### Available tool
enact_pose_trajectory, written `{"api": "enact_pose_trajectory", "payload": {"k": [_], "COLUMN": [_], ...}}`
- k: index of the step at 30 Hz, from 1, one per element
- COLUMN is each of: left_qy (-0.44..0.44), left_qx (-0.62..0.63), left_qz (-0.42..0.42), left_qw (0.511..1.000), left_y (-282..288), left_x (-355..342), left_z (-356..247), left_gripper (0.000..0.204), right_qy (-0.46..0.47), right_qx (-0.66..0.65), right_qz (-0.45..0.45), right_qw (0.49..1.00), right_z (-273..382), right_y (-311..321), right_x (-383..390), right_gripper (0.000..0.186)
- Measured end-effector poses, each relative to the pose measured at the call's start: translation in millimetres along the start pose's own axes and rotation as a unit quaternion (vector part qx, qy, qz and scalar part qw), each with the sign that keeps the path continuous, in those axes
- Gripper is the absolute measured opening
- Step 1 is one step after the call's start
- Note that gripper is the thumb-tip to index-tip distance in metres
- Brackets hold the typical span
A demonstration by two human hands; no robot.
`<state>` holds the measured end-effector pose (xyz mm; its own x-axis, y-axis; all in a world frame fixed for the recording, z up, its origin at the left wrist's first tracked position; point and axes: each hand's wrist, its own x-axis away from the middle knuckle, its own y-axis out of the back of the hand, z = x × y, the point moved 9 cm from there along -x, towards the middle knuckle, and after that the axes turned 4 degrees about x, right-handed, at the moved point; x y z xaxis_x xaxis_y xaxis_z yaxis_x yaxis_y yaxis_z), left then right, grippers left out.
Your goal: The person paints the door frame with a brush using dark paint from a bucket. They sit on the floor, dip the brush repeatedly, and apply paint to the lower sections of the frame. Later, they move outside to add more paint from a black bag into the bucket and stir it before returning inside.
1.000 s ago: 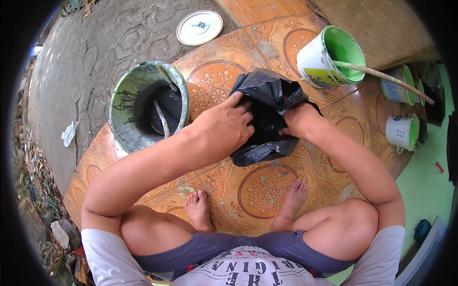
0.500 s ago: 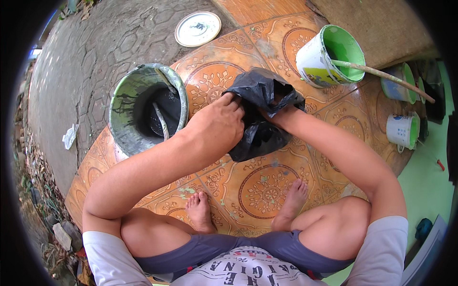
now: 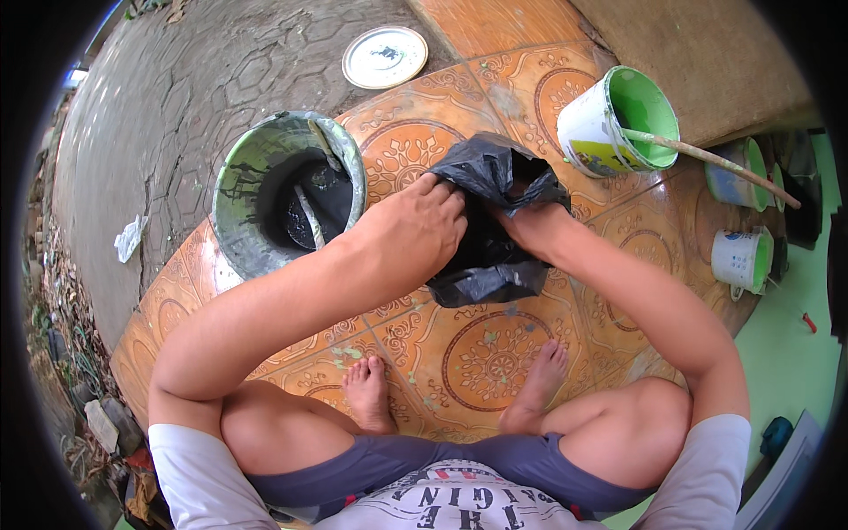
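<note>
Bag: crumpled black plastic bag (image 3: 477, 168) between both hands, over orange patterned floor tiles (image 3: 499, 415), in front of the person; resting on the tiles or held off them, can't tell
Left hand: left hand (image 3: 422, 223) at the bag's left edge, fingers bent onto the plastic, grip looks pinched on the rim; thumb hidden
Right hand: right hand (image 3: 533, 228) in the bag mouth from the right, fingers out of sight under the upper flap; can't tell if grip is spread, pressed together or holding something
Just changed: a second ago right fingertips showed at the mouth, now hidden inside; mouth gapes wider on the near side than half a second ago
Meaning: judged as right hand working inside while left steadies the rim; wider mouth gives it more room
Big bucket: wide paint-smeared grey-green bucket (image 3: 243, 212) just left of the bag, dark contents, two sticklike pieces in it, one a pale stick (image 3: 309, 216)
White bucket: white bucket with green paint inside (image 3: 583, 132), beyond the bag to the right, long wooden stick (image 3: 724, 161) leaning out over its rim
Lid: round white lid (image 3: 358, 64) with dark smears, flat on grey paving (image 3: 265, 62), well apart from the hands
</note>
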<state>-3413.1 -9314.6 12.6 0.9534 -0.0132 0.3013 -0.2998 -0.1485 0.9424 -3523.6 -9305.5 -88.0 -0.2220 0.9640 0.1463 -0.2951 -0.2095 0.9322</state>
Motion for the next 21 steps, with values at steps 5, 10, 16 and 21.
{"api": "enact_pose_trajectory", "payload": {"k": [5,10,16,21], "left_qy": [0.027,0.040,0.015,-0.030], "left_qx": [0.024,0.078,0.173,0.294], "left_qz": [-0.024,0.010,0.008,-0.129], "left_qw": [0.999,0.996,0.985,0.947], "left_y": [-0.9,-2.2,5.9,45.3], "left_x": [4.1,5.9,14.5,13.5], "left_z": [4.2,6.5,2.4,-16.7], "left_gripper": [0.076,0.082,0.082,0.071], "right_qy": [0.011,0.037,0.057,0.110], "right_qx": [0.092,0.065,-0.010,0.020], "right_qz": [0.114,0.009,-0.063,-0.108], "right_qw": [0.989,0.997,0.996,0.988], "right_z": [44.2,63.0,85.0,106.8], "right_y": [44.8,92.9,143.3,173.9], "right_x": [23.7,48.9,70.8,75.9], "right_gripper": [0.026,0.023,0.020,0.017]}}
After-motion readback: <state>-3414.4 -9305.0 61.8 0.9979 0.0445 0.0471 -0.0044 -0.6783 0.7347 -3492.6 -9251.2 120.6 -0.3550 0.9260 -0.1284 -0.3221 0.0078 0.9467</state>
